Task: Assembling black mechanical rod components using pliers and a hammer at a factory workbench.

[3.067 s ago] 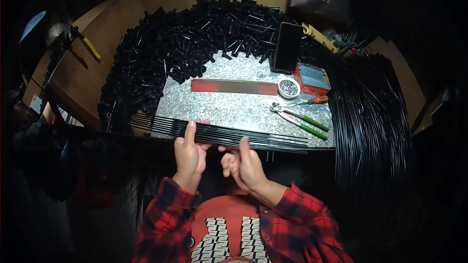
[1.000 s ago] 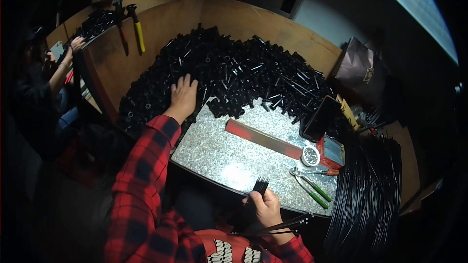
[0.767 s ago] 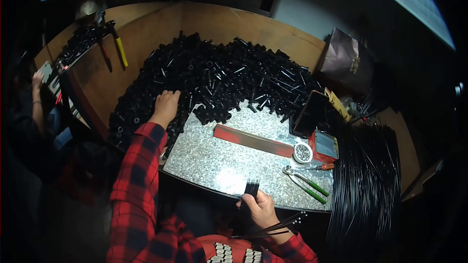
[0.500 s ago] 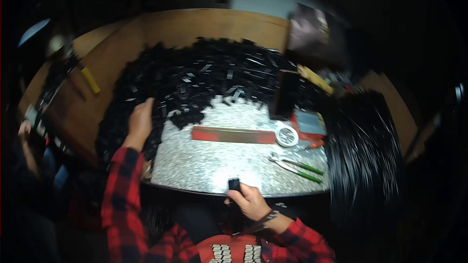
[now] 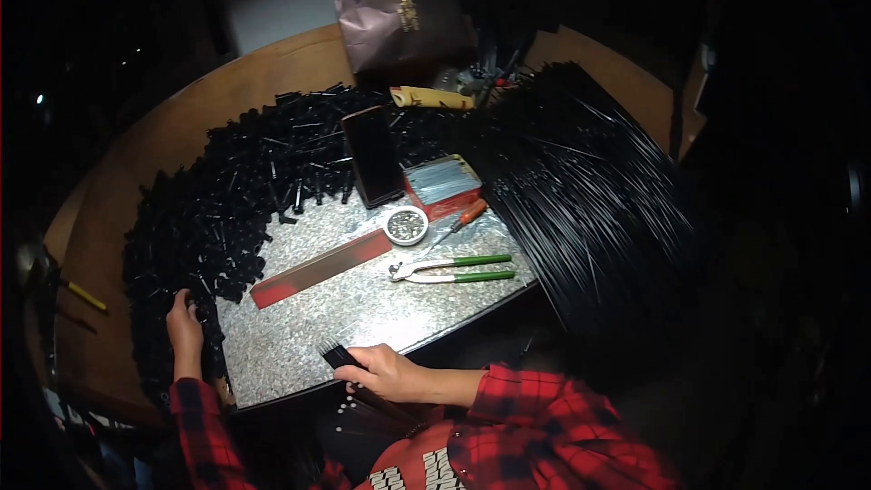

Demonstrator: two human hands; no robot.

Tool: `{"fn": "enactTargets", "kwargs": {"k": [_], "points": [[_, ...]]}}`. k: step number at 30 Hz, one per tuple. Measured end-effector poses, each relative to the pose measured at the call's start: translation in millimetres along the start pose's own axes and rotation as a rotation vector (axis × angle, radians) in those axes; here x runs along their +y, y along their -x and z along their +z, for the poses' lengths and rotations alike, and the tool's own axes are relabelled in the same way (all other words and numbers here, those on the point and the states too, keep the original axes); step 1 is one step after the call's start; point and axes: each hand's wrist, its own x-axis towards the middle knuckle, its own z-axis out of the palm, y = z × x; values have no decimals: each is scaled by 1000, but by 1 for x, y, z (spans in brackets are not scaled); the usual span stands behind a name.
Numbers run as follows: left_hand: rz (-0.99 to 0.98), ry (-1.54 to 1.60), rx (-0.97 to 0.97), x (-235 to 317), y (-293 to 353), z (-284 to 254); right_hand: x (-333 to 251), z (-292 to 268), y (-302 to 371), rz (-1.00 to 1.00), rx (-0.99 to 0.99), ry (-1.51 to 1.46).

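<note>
My right hand (image 5: pixel 386 374) is closed round a bundle of thin black rods (image 5: pixel 335 356) at the table's front edge. Fine pale tips fan out from the bundle's upper end, and small white ends show below the hand. At the left, my left hand (image 5: pixel 186 331) reaches into the near end of a heap of short black pieces (image 5: pixel 227 181). Its fingers look slightly apart, with the tips partly lost against the dark heap; nothing held in them can be made out.
On the speckled tabletop (image 5: pixel 308 331) lie a red-brown bar (image 5: pixel 322 269), a white bowl of small metal parts (image 5: pixel 406 225), green-handled pincers (image 5: pixel 454 269) and an orange-handled screwdriver (image 5: pixel 470 212). Behind are a red box of pale rods (image 5: pixel 443 183) and a dark phone (image 5: pixel 373 156). Long black rods (image 5: pixel 590 181) overhang the right side.
My view has swung to the right. My left hand has come back toward the heap's near left end. The rod bundle in my right hand has tilted left, showing its pale tips.
</note>
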Motion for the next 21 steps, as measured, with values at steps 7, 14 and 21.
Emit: {"fn": "enactTargets", "kwargs": {"k": [7,14,21], "points": [[204,143,-31,95,37,-36,-11,-6,3,-85,3,30],[404,119,-160,136,123,-3,-12,-4,-1,29,-29,4],[-175,965,-20,140,130,21,5,-2,-2,151,-18,117]]}}
